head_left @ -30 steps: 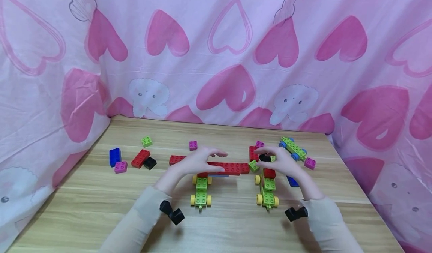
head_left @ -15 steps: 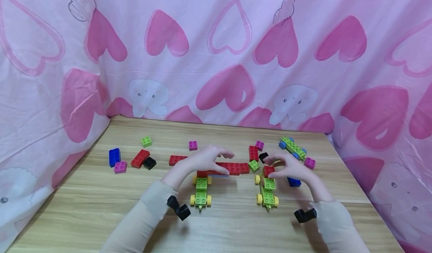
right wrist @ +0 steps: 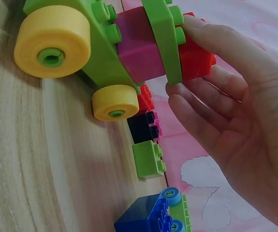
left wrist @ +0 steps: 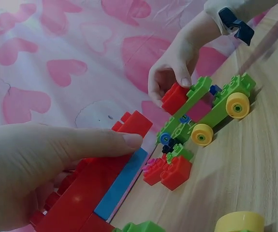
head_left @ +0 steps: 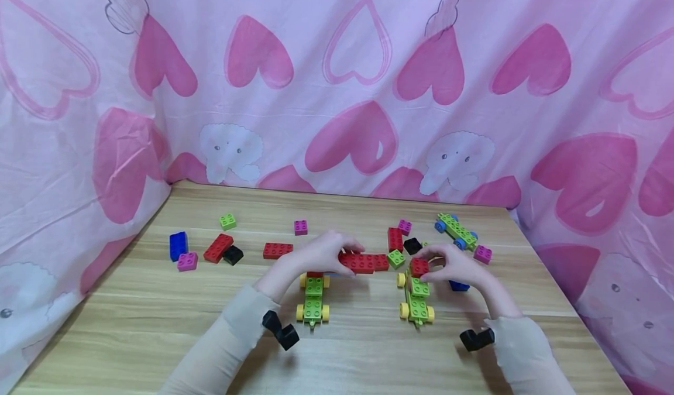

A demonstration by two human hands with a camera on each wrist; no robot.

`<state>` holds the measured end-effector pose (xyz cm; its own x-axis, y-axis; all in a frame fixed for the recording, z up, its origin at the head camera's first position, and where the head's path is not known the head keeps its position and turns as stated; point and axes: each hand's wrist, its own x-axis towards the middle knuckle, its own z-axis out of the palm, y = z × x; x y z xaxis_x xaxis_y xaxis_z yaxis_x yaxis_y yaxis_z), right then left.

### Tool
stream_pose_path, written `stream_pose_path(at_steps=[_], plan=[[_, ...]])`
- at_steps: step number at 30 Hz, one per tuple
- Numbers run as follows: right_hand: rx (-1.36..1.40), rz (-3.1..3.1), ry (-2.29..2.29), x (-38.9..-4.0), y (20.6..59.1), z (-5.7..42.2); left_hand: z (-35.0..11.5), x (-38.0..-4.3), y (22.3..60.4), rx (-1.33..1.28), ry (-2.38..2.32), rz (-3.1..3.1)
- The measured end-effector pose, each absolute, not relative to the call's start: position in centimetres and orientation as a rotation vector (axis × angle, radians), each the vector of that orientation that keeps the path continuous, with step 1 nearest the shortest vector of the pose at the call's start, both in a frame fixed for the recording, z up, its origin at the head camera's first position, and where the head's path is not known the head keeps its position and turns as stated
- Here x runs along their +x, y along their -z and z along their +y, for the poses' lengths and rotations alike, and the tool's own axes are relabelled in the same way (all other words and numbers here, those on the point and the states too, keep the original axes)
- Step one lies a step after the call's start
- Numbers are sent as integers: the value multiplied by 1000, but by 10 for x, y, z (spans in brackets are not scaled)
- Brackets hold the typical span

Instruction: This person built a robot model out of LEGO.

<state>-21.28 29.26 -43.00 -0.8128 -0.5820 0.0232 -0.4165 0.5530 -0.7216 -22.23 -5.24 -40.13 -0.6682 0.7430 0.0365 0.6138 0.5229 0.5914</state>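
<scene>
My left hand (head_left: 321, 256) grips a long row of red bricks (head_left: 359, 263) on the left toy car (head_left: 313, 301). Its thumb lies on the near side, and the fingers go behind, partly hidden. A blue piece (left wrist: 122, 183) sits under the red row in the left wrist view. At the right toy car (head_left: 418, 308), my right hand (head_left: 453, 265) pinches a small red brick (head_left: 419, 267) between thumb and fingers. That brick sits on a green plate (right wrist: 163, 38), above a purple brick (right wrist: 138, 46) on the yellow-wheeled green base (right wrist: 97, 53).
Behind the hands lie a loose red brick (head_left: 278, 250), a black brick (head_left: 412, 246), a lime brick (head_left: 396, 258) and a blue-wheeled car base (head_left: 457, 231). More bricks, including a blue one (head_left: 178, 246), lie at left. A blue brick (head_left: 459, 285) is beside the right hand.
My right hand has come down and right, and now pinches the small red brick on the right car. The left hand has shifted right along the red row and closed around it.
</scene>
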Motion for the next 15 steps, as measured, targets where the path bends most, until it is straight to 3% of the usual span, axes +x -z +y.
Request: stream_pose_path(at_steps=[15], plan=[[-835, 2638, 1134, -210, 434, 292, -52, -220, 401, 1161, -816, 2578]])
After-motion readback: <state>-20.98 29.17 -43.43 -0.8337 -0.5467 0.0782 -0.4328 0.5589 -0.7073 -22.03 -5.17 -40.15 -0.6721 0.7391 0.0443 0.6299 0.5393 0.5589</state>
